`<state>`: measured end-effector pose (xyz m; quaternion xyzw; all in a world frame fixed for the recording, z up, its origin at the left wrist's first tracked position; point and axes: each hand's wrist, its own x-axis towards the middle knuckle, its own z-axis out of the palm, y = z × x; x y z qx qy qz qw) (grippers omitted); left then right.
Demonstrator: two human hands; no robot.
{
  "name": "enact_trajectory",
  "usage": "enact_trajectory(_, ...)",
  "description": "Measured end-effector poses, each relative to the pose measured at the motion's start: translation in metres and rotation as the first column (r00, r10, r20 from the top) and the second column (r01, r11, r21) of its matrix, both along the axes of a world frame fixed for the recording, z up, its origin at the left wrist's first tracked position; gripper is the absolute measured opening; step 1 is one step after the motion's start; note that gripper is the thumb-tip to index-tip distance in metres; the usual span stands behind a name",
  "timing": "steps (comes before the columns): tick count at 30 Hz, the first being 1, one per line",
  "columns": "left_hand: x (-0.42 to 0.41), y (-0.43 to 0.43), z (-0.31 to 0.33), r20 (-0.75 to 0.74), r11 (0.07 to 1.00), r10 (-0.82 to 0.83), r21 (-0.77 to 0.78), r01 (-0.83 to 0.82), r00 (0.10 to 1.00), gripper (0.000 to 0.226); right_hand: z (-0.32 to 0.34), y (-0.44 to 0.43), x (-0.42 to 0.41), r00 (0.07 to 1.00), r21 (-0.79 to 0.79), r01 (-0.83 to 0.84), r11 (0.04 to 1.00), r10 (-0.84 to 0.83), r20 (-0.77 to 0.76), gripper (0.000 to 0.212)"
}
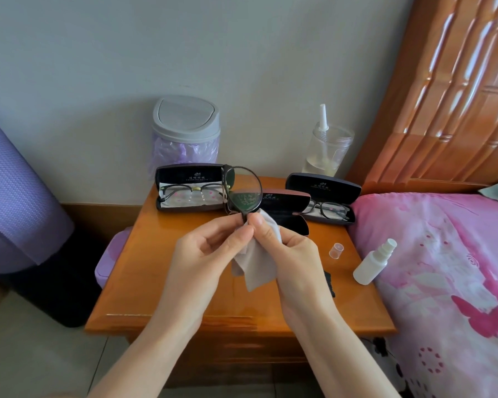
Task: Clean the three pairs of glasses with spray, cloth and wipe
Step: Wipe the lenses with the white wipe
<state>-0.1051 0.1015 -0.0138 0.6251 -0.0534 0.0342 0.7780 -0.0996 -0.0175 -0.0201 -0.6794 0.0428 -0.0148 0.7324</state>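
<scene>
Above the wooden nightstand [161, 271] I hold a dark round-framed pair of glasses [243, 191] upright, edge-on. My left hand [204, 254] pinches the frame at its lower edge. My right hand [288, 254] grips a pale grey cloth [255, 265] that hangs down and touches the frame's bottom. A second pair of glasses [190, 192] lies in an open black case at the back left. A third pair of glasses [328, 209] lies in an open case at the back right. A white spray bottle [373, 264] lies uncapped at the table's right edge, its clear cap [336, 250] beside it.
An empty open case [285, 211] sits behind my hands. A grey lidded bin [186, 130] and a clear jar with a sprayer [327, 147] stand at the wall. A pink bed [449, 268] borders the right. A purple rolled mat [15, 191] stands left.
</scene>
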Motion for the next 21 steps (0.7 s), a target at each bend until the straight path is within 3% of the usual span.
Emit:
enact_trajectory(6, 0.002, 0.002, 0.000, 0.015, 0.997, 0.077, 0.014, -0.077, 0.997, 0.015, 0.007, -0.020, 0.000, 0.964, -0.051, -0.264, 0.963, 0.262, -0.050, 0.039)
enact_trajectory(12, 0.000, 0.001, -0.001, 0.048, 0.996, 0.078, 0.038, -0.080, 0.996, 0.013, 0.011, -0.022, 0.000, 0.969, -0.086, -0.245, 0.966, 0.243, -0.038, 0.033)
enact_trajectory(17, 0.004, 0.005, -0.005, -0.022, 0.999, 0.023, 0.027, -0.023, 0.999, 0.031, 0.007, -0.021, 0.001, 0.967, -0.109, -0.252, 0.962, 0.255, 0.016, 0.026)
enact_trajectory(21, 0.005, 0.006, -0.003, -0.015, 1.000, 0.013, 0.002, -0.013, 1.000, 0.025, 0.005, -0.022, 0.001, 0.949, -0.007, -0.314, 0.950, 0.314, 0.011, 0.027)
